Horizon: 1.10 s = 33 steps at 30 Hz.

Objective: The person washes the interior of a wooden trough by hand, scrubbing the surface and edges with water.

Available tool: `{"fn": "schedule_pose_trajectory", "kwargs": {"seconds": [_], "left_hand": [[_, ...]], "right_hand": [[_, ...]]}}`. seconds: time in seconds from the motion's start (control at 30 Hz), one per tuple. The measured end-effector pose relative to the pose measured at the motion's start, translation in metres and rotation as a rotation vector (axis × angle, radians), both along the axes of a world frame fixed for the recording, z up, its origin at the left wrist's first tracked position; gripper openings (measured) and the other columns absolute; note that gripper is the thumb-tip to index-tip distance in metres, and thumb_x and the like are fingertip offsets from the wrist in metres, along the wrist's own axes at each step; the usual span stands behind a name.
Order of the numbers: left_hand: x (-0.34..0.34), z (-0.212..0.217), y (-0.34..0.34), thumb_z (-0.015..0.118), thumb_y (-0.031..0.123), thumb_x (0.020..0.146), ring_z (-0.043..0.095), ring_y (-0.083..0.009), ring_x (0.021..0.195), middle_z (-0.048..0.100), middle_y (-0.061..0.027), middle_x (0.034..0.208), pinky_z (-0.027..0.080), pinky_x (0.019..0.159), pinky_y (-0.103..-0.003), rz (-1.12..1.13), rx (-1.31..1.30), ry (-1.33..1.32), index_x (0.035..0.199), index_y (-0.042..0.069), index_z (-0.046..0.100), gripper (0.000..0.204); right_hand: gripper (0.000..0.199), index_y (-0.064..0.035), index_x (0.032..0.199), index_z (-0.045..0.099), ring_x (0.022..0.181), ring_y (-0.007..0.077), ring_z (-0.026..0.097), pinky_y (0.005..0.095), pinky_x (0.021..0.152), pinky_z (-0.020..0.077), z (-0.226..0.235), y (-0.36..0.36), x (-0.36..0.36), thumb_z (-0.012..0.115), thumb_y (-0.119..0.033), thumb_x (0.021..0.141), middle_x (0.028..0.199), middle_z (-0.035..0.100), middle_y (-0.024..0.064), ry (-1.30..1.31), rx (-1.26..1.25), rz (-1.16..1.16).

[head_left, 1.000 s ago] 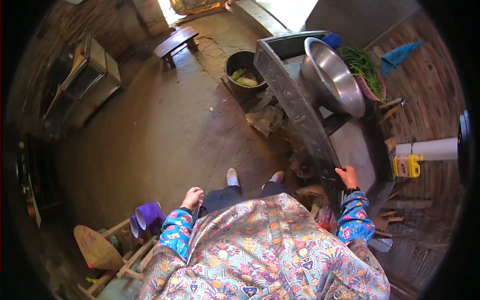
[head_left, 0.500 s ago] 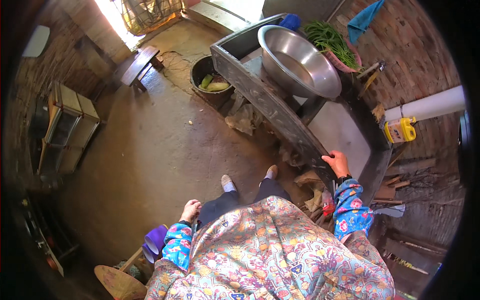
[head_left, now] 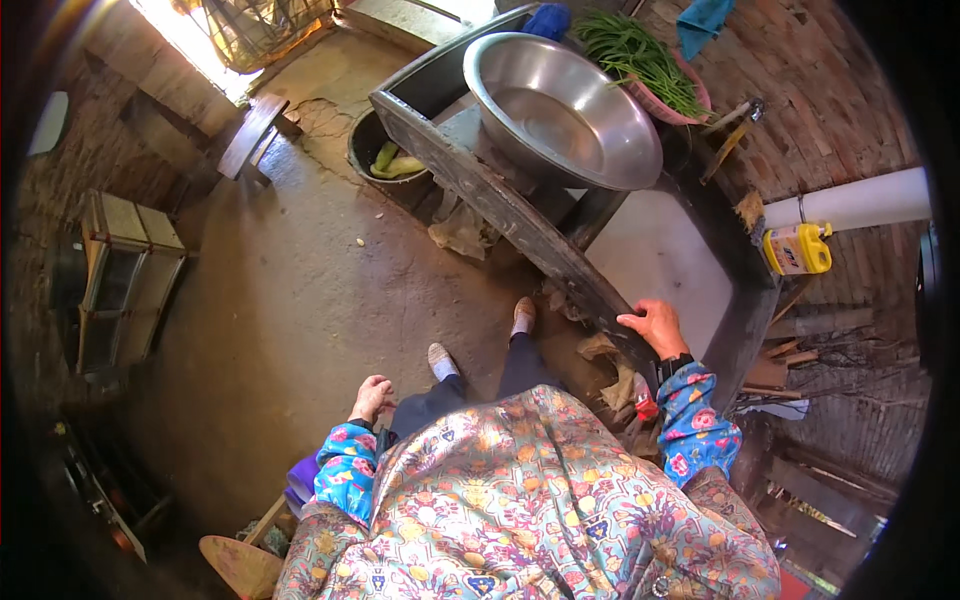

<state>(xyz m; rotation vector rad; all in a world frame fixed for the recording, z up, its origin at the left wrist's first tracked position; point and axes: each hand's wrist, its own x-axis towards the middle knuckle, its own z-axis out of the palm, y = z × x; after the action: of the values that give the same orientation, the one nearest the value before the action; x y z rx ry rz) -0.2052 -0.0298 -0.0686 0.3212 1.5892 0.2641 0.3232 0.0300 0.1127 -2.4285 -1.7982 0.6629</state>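
My right hand (head_left: 657,329) is on the dark edge of a long sink (head_left: 560,250), thumb and fingers bent over it. Its sleeve is blue and flowered, with a dark band at the wrist. Nothing is in my left hand (head_left: 372,398); it hangs beside my hip, fingers loosely bent and apart. Farther along the sink, a wide steel basin (head_left: 560,125) rests tilted across its top, with what may be a little water inside. A pink basket (head_left: 690,105) of long green vegetables (head_left: 640,65) sits behind it, near a blue bundle (head_left: 547,22).
By the sink stands a dark bucket (head_left: 365,150) holding green-yellow vegetables. A yellow jug (head_left: 798,248) sits below a white pipe (head_left: 850,205). At left are a wooden bench (head_left: 250,135) and a cabinet (head_left: 135,265). Crumpled plastic (head_left: 462,230) lies under the sink.
I have stepped forward along the sink; one foot is now farther ahead. The basin and bucket have shifted left in view. My right hand stays at the sink edge; my left hand's fingers have loosened.
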Motion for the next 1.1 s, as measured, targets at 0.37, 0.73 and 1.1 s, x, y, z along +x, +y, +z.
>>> {"fn": "schedule_pose_trajectory", "kwargs": {"seconds": [0.37, 0.73, 1.1], "left_hand": [[0.059, 0.015, 0.025, 0.052, 0.020, 0.078, 0.056, -0.0242, 0.061, 0.052, -0.0119, 0.094, 0.048, 0.049, -0.033, -0.070, -0.057, -0.007, 0.113, 0.007, 0.040, 0.039], [0.104, 0.042, 0.064, 0.050, 0.020, 0.081, 0.057, -0.0240, 0.061, 0.051, -0.0149, 0.097, 0.047, 0.048, -0.031, -0.072, 0.021, -0.082, 0.119, 0.005, 0.034, 0.044], [0.145, 0.070, 0.060, 0.053, 0.023, 0.080, 0.050, -0.0125, 0.077, 0.054, -0.0057, 0.092, 0.039, 0.059, -0.023, -0.269, -0.004, -0.003, 0.111, 0.005, 0.047, 0.036]], "right_hand": [[0.044, -0.0018, 0.069, 0.062, 0.065, 0.0340, 0.055, 0.0391, 0.061, 0.0425, 0.000, 0.026, 0.024, 0.066, -0.045, 0.060, 0.064, 0.057, 0.0173, 0.170, -0.142, 0.154], [0.027, -0.0049, 0.084, 0.059, 0.063, 0.0092, 0.056, 0.0233, 0.060, 0.0446, -0.040, 0.026, 0.145, 0.054, -0.031, 0.081, 0.077, 0.059, 0.0013, 0.996, -0.313, -0.275], [0.019, -0.0077, 0.086, 0.057, 0.056, 0.0216, 0.057, 0.0341, 0.047, 0.0478, -0.199, -0.101, 0.381, 0.048, -0.019, 0.075, 0.076, 0.060, 0.0089, 0.295, -0.242, -0.886]]}}
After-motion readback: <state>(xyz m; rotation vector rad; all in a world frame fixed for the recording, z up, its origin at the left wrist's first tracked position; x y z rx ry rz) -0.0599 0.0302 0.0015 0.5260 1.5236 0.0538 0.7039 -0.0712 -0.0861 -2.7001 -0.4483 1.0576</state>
